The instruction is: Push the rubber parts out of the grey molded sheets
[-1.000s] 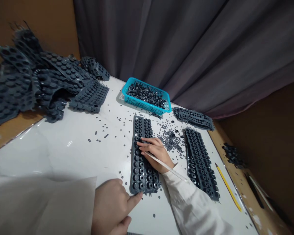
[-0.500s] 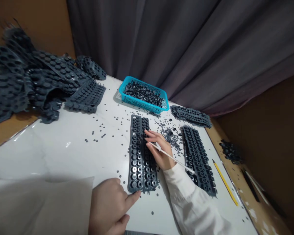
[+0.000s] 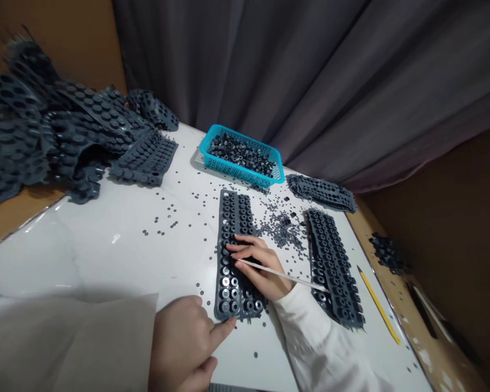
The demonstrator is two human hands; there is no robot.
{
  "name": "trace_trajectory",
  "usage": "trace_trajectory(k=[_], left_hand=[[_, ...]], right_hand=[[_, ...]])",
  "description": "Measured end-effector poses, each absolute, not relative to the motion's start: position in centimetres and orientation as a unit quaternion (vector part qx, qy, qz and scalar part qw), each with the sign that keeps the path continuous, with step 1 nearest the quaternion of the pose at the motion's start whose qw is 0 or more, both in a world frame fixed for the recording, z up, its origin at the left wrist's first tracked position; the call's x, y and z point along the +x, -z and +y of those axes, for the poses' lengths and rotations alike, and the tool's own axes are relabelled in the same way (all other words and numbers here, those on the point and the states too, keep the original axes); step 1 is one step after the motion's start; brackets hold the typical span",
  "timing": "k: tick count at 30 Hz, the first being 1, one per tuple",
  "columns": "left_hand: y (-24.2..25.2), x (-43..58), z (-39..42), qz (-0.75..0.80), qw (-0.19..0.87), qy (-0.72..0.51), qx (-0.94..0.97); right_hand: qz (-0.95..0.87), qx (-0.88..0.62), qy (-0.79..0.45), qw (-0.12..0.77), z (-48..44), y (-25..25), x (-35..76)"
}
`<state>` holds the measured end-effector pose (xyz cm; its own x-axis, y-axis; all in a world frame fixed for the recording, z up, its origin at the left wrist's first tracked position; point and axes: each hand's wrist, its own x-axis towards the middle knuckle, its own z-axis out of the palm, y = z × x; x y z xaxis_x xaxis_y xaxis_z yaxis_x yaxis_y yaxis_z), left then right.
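Note:
A dark grey rubber sheet (image 3: pixel 226 294) with rows of raised, ring-shaped studs lies lengthwise on the white tabletop. My right hand (image 3: pixel 267 271) is over its middle, pinching a thin white stick (image 3: pixel 292 279). The stick's front end is among the fingers at the studs, and its rear end points toward the right sleeve; the exact tip is hidden. My left hand (image 3: pixel 185 340) rests at the sheet's near edge. Its index finger is stretched out and touches the lower border, the thumb is apart, and nothing shows in its grasp.
Behind the sheet stands a blue basket (image 3: pixel 242 175) of small dark rubber pieces. Small dark discs (image 3: pixel 283 231) lie scattered about. More studded sheets (image 3: pixel 335 267) are at right, beside a yellow pencil (image 3: pixel 379 306). A large heap of studded sheets (image 3: pixel 93 125) fills the far left.
My right hand has moved nearer and left along the sheet, from the right-hand rows toward the left-hand rows, still with the stick. My left hand has stayed at the near edge.

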<state>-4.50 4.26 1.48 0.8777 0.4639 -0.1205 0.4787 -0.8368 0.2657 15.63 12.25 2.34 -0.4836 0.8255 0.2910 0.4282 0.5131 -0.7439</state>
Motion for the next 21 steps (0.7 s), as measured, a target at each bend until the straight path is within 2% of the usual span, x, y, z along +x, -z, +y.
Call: trace_trajectory(k=[9, 14, 17, 21], left_hand=[[-1.6, -4.4, 4.4, 0.243, 0.160, 0.031, 0.956], [-1.5, -4.5, 4.3, 0.243, 0.157, 0.029, 0.957], [-1.7, -4.5, 4.2, 0.240, 0.157, 0.035, 0.957], [-1.7, -4.6, 4.3, 0.245, 0.151, 0.038, 0.957]], right_hand=[[-0.871, -0.349, -0.150, 0.312, 12.7, -1.8, 15.8], [-0.852, -0.398, -0.095, 0.327, 13.3, -1.6, 16.0], [-0.809, -0.438, -0.128, 0.370, 13.3, -1.9, 16.1], [-0.784, -0.416, -0.252, 0.386, 12.3, -2.4, 16.0]])
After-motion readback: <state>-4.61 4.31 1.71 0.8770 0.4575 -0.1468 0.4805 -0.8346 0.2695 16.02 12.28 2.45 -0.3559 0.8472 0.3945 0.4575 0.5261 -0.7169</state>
